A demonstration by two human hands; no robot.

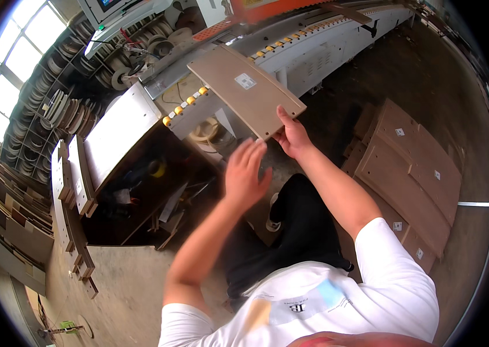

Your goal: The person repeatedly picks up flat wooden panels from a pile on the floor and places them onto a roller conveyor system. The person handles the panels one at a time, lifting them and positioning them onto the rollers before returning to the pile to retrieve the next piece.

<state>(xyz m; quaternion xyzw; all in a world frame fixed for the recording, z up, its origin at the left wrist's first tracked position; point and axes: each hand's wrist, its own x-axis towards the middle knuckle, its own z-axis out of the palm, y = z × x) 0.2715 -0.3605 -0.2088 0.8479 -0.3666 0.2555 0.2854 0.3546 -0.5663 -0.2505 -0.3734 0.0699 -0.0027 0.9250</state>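
A flat brown board (238,87) with a white label and small holes along its edges lies slanting across the machine's edge rollers. My right hand (293,137) grips its near right corner, thumb on top and fingers underneath. Beside the board's near left corner is my left hand (246,176), its fingers stretched out and thumb apart, slightly blurred. It holds nothing, and whether the fingertips touch the board I cannot tell.
The long machine (337,55) runs to the far right with yellow rollers (185,106) along its side. Labelled brown boards (412,168) are stacked at right. At left stand a white-topped table (123,130), narrow strips (82,179) and a rack of edging rolls (42,118).
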